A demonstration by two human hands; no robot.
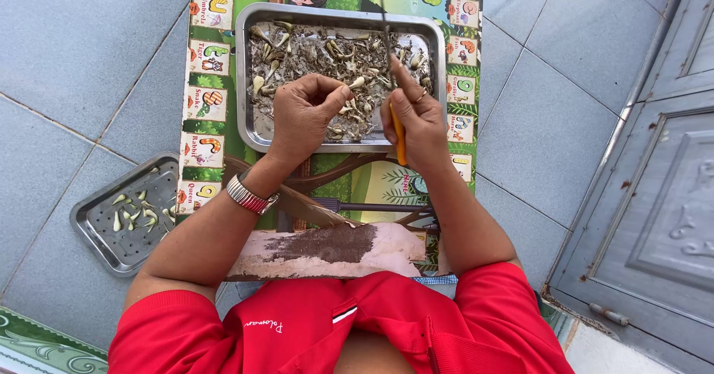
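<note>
My left hand pinches a small pale garlic clove between thumb and fingertips above a steel tray. The tray holds several unpeeled cloves and dry papery skins. My right hand grips a knife with an orange handle; its thin blade points away over the tray. Both hands hover close together over the tray's near half. A metal watch is on my left wrist.
The tray rests on a small table covered by a colourful picture mat. A second perforated steel tray with several peeled cloves lies on the tiled floor at left. A worn wooden board sits near my body. A grey door stands at right.
</note>
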